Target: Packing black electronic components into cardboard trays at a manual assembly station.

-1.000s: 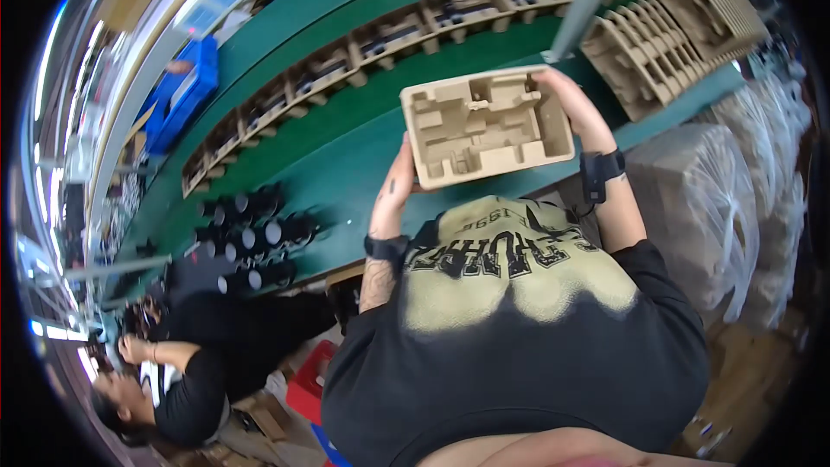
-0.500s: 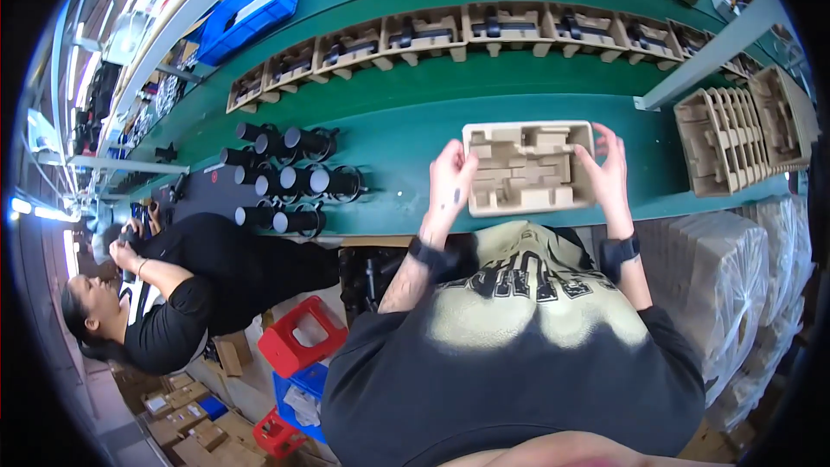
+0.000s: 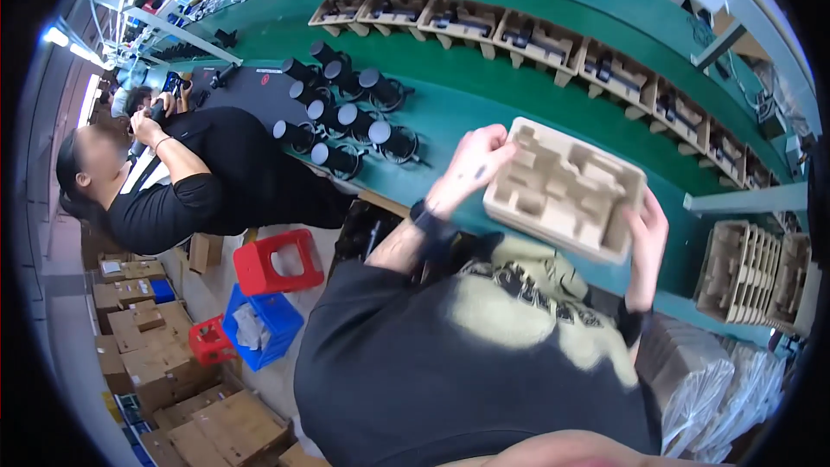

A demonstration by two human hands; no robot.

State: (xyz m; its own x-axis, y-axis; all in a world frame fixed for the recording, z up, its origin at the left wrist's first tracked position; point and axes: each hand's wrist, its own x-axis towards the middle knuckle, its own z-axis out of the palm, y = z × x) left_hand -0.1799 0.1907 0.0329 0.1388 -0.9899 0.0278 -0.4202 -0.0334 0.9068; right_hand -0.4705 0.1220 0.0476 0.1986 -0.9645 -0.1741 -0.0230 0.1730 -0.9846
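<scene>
A beige moulded pulp tray (image 3: 566,190) with several empty recesses is held above the green workbench (image 3: 467,104). My left hand (image 3: 467,169) grips its left edge and my right hand (image 3: 648,229) grips its right edge. Both wrists carry dark bands. The tray sits tilted, just in front of my chest.
Several black cylindrical devices (image 3: 346,112) lie on the bench to the left. A row of filled pulp trays (image 3: 536,35) lines the back. Stacked empty trays (image 3: 752,272) stand at right. A seated person in black (image 3: 199,182) works at left, near red stools (image 3: 277,259) and cardboard boxes (image 3: 156,337).
The view has swung, so the tray and both hands now sit further right and tilted. The bench and black devices have shifted up and left. Both hands keep their grip.
</scene>
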